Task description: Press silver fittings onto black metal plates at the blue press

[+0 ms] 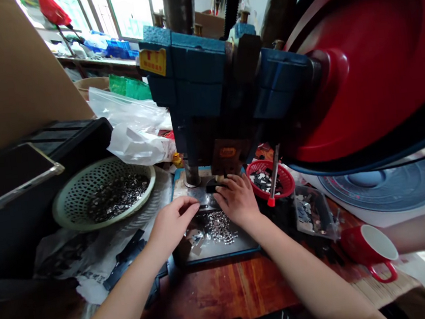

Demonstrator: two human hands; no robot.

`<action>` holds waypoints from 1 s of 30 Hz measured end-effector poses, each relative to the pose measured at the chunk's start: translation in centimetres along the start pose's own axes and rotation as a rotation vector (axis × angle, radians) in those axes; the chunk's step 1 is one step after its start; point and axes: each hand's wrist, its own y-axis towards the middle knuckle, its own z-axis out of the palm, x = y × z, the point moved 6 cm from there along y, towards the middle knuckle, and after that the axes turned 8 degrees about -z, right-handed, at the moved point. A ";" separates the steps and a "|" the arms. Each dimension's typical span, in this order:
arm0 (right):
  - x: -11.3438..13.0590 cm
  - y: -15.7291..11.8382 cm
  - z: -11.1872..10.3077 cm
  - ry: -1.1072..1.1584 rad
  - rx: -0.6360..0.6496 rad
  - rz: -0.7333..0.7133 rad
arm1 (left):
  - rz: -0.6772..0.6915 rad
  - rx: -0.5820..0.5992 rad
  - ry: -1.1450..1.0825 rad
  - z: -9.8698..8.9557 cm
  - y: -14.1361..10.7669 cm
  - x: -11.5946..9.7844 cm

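A blue bench press stands in front of me, its metal base plate low between my arms. My left hand is closed in a pinch at the left of the plate, on a small dark strip. My right hand is beneath the ram, fingers curled together beside a dark block. What its fingertips hold, if anything, is hidden. A pile of small shiny metal parts lies on the plate between my hands, with flat metal pieces to its left.
A pale green basket of small metal parts stands left, near plastic bags. On the right are a red basket, a rod with a red tip, a clear box and a red mug. A red wheel overhangs that side.
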 end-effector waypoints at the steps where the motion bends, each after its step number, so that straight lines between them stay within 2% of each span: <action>1: 0.0 0.0 0.0 -0.004 0.001 -0.016 | 0.008 -0.005 -0.035 0.1 0.4 -0.3; 4: -0.5 -0.1 0.0 0.038 -0.019 0.016 | 0.041 -0.011 -0.087 0.5 1.5 -1.2; 8: -0.9 -0.7 0.4 0.094 -0.057 0.030 | 0.074 -0.061 -0.045 0.9 2.5 -2.2; 14: -2.4 -2.4 0.7 0.166 -0.189 0.109 | 0.126 -0.070 0.028 2.3 3.8 -3.8; 19: -2.2 -2.6 0.6 0.151 -0.149 0.060 | 0.151 -0.110 0.105 2.9 4.5 -4.1; 30: -2.1 -1.8 1.1 0.202 -0.082 0.020 | 0.211 -0.126 0.155 2.8 5.2 -3.4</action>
